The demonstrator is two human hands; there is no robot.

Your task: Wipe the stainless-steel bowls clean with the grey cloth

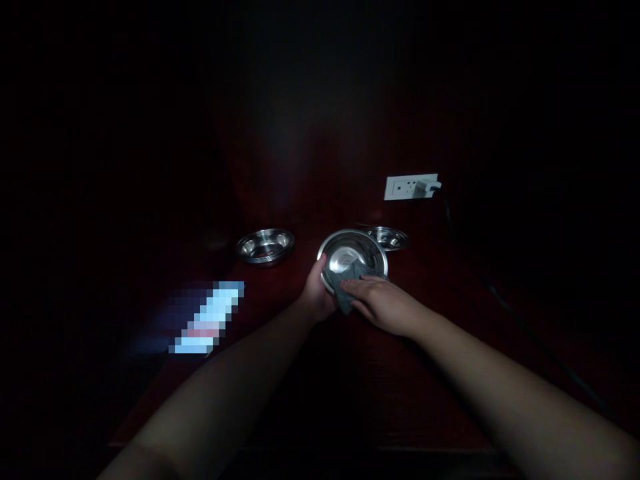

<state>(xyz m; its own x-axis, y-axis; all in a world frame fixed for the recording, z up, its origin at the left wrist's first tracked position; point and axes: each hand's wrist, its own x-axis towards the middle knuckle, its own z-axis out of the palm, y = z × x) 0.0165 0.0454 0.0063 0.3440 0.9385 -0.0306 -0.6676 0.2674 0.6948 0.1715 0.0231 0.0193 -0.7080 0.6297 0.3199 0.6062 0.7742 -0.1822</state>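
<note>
A steel bowl point(353, 252) is tilted toward me on a dark red table point(390, 373). My left hand point(316, 292) grips its near left rim, fingers closed round the edge. My right hand point(381, 301) lies flat on a grey cloth point(345, 283), pressing it against the bowl's near inner side. The cloth hangs partly over the rim between the two hands.
A second steel bowl point(265, 245) stands to the left and a third point(389, 237) just behind the held one. A white power strip point(407, 187) with a plug lies at the back right; its black cable point(505, 307) runs along the right. A blurred bright object point(207, 319) lies at left.
</note>
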